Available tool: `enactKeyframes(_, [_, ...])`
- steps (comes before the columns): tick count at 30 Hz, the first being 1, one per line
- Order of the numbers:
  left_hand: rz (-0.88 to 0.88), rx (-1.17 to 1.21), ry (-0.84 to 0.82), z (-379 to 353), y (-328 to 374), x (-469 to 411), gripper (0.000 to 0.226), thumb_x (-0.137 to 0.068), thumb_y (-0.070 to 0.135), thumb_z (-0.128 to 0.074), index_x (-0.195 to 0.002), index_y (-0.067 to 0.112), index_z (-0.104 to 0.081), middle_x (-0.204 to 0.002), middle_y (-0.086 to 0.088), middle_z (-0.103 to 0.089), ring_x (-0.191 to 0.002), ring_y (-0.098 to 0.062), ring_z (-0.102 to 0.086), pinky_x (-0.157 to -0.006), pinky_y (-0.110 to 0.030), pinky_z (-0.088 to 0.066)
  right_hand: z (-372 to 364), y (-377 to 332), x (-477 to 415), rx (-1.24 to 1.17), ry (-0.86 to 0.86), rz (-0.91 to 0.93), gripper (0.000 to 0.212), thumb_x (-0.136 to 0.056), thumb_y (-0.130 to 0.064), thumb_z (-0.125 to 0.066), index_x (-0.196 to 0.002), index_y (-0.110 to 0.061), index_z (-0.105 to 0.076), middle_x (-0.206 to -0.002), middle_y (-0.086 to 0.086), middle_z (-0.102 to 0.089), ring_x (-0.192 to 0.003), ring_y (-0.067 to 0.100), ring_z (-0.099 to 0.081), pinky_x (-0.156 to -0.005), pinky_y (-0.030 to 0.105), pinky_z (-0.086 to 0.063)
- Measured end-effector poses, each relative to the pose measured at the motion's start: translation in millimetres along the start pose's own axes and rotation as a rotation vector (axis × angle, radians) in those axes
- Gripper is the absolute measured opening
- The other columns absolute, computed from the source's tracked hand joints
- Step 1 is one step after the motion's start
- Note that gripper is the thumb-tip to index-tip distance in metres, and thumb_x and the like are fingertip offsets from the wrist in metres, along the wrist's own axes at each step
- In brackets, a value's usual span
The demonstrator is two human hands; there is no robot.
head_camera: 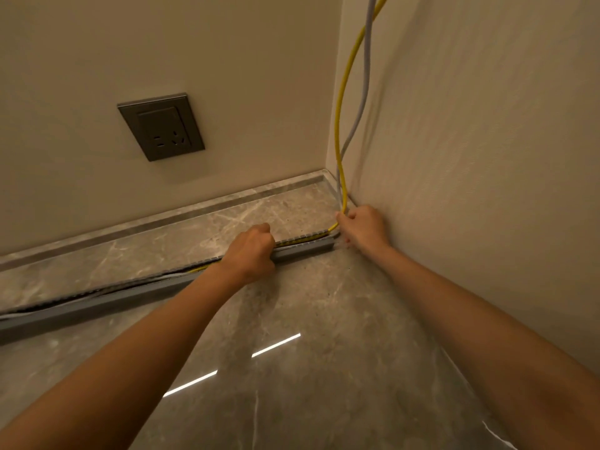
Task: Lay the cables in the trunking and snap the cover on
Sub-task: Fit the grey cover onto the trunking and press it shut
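Note:
A long grey slotted trunking (97, 303) lies on the marble floor, running from the left edge to the room corner. A yellow cable (341, 102) and a grey cable (365, 76) hang down along the right wall and bend into the trunking's right end. My left hand (251, 251) is curled over the top of the trunking near its right end, where the cables lie inside. At the corner, my right hand (363, 227) pinches the yellow cable where it bends into the trunking. No cover is on the open stretch.
A dark wall socket (160, 126) sits on the back wall above a marble skirting ledge (162, 219). The right wall (487, 157) stands close beside my right arm. Glossy marble floor (308, 368) spreads in front with light reflections.

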State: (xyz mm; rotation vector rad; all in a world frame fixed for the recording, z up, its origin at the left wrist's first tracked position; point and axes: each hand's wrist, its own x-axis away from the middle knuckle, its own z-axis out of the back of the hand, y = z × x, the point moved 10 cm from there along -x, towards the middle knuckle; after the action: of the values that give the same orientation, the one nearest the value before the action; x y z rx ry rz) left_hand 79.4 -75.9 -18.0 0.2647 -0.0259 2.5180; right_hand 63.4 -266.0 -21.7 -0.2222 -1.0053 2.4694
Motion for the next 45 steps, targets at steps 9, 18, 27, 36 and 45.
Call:
enactKeyframes(9, [0.007,0.111,-0.007,13,-11,-8,0.023,-0.087,0.015,-0.062,-0.102,-0.002,-0.066,-0.109,-0.021,-0.064,-0.100,-0.033,-0.059,-0.082,-0.037,-0.050,-43,-43,27,0.478,-0.425,0.486,0.059,-0.076,-0.031,-0.071,-0.128,-0.011,-0.049,-0.132,0.009,-0.050,-0.126,0.024,-0.039,-0.108,0.034,-0.030])
enactKeyframes(18, [-0.058,0.045,-0.029,11,-1,-6,0.022,-0.090,0.015,-0.059,-0.105,0.000,-0.061,-0.114,-0.018,-0.058,-0.100,-0.030,-0.058,-0.084,-0.034,-0.048,-47,-50,26,0.718,-0.401,0.610,0.033,-0.083,-0.029,-0.063,-0.111,-0.011,-0.060,-0.114,0.011,-0.061,-0.111,0.026,-0.049,-0.095,0.037,-0.035])
enactKeyframes(27, [-0.141,-0.043,-0.012,6,18,5,0.020,-0.091,0.010,-0.052,-0.108,0.000,-0.055,-0.114,-0.017,-0.060,-0.097,-0.029,-0.058,-0.075,-0.031,-0.045,-53,-46,29,0.743,-0.439,0.616,0.040,-0.079,-0.032,-0.067,-0.112,-0.011,-0.056,-0.117,0.009,-0.056,-0.115,0.024,-0.044,-0.100,0.035,-0.027])
enactKeyframes(36, [-0.085,-0.096,0.047,7,20,5,0.024,-0.091,0.015,-0.051,-0.111,0.001,-0.057,-0.114,-0.015,-0.058,-0.097,-0.028,-0.058,-0.070,-0.031,-0.040,-54,-49,33,0.697,-0.455,0.662,0.036,-0.082,-0.030,-0.063,-0.113,-0.014,-0.060,-0.113,0.009,-0.059,-0.111,0.026,-0.048,-0.094,0.036,-0.032])
enactKeyframes(45, [0.002,0.052,-0.012,-4,21,-12,0.028,-0.088,0.016,-0.055,-0.112,0.001,-0.058,-0.116,-0.017,-0.058,-0.102,-0.030,-0.057,-0.081,-0.036,-0.047,-57,-46,30,0.638,-0.507,0.605,0.036,-0.081,-0.024,-0.065,-0.112,-0.007,-0.061,-0.114,0.014,-0.056,-0.108,0.029,-0.051,-0.084,0.034,-0.039])
